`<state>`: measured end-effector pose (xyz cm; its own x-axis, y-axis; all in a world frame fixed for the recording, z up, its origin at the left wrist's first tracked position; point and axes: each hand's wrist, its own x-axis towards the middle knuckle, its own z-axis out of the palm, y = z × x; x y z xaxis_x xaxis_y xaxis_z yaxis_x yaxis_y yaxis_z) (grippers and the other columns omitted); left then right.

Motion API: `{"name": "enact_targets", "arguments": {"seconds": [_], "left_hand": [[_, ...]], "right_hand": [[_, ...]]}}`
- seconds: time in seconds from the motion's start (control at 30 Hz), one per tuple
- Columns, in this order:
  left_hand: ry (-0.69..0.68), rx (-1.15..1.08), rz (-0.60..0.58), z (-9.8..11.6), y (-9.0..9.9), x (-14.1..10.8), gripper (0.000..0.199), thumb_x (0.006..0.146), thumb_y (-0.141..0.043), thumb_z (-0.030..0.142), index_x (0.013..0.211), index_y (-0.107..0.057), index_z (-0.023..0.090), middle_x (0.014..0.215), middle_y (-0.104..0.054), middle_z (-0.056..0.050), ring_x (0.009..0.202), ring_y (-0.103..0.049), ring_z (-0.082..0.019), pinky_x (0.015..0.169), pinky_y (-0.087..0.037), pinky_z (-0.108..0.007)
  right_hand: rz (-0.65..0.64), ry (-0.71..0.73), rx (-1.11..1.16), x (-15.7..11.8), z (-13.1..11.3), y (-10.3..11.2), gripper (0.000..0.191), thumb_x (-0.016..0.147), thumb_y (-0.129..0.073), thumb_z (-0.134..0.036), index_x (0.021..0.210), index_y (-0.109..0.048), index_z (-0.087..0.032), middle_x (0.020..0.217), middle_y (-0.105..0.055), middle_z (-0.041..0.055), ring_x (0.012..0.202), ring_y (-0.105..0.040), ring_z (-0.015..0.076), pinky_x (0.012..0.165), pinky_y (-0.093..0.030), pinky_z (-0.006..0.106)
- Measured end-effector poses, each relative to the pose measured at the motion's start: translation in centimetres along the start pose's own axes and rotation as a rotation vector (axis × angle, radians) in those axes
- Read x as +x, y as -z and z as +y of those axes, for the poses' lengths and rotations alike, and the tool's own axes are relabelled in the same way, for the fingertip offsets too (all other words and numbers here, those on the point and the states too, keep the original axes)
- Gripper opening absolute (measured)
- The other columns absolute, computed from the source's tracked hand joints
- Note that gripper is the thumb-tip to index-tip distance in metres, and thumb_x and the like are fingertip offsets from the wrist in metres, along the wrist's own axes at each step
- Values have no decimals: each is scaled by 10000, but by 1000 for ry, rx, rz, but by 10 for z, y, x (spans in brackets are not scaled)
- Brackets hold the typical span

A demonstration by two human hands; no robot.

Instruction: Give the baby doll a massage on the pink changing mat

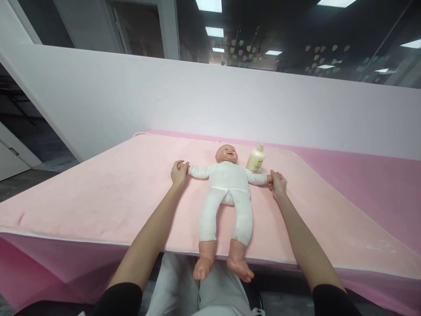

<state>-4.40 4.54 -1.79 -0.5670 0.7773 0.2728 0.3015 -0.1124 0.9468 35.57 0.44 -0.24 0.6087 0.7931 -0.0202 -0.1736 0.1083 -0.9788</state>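
Observation:
A baby doll point(229, 180) with a white cloth body lies on its back, its head away from me and its feet over the near edge of the table. Both its arms are stretched out sideways. My left hand point(179, 173) is closed around the doll's hand on the left side. On the right, my right hand point(278, 183) grips the doll's other hand between thumb and fingers. Close by the doll's shoulder stands a pale yellow pump bottle point(255, 159), upright and touched by neither hand.
A peach-pink cloth point(131, 188) covers the table over a darker pink cover point(362, 184). Behind rises a low white wall point(197, 101) with dark glass above. My legs point(177, 285) are under the near edge.

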Motion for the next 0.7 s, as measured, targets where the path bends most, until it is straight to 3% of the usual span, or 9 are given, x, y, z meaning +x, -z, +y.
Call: {"name": "enact_targets", "arguments": {"seconds": [0.17,0.3,0.4,0.53,0.7], "left_hand": [[-26,-1,14,-2,0,0,267,845,-489,406,983,-640,235,954,-679,-26,802,-623,-160,667,-464,-250],[-10,14,29,-3,0,0,362,914,-327,375,995,-646,224,858,-668,-25,696,-614,-147,650,-457,-255],[-8,14,27,-2,0,0,346,903,-357,377,1011,-646,219,863,-670,-25,707,-616,-146,656,-459,-252],[5,-2,17,0,0,0,288,844,-488,409,996,-646,222,947,-683,-30,801,-624,-157,669,-470,-247],[8,-5,1,0,0,-1,280,788,-577,424,983,-644,234,955,-688,-26,840,-631,-164,670,-472,-243]], "right_hand": [[29,-19,-3,0,-1,-1,356,813,-605,-514,769,-477,-185,454,-436,-74,296,-350,70,260,-214,183],[100,-31,39,3,-1,-1,382,877,-488,-558,812,-511,-182,484,-485,-55,299,-367,76,260,-227,194],[116,-62,46,5,0,0,406,903,-428,-563,816,-522,-178,511,-520,-40,295,-366,76,256,-221,201],[51,-29,20,7,3,0,358,860,-530,-522,780,-521,-174,486,-495,-48,292,-350,75,250,-202,197],[30,24,20,5,6,1,405,665,-762,-427,697,-434,-191,451,-438,-83,305,-335,64,258,-224,181]]}}
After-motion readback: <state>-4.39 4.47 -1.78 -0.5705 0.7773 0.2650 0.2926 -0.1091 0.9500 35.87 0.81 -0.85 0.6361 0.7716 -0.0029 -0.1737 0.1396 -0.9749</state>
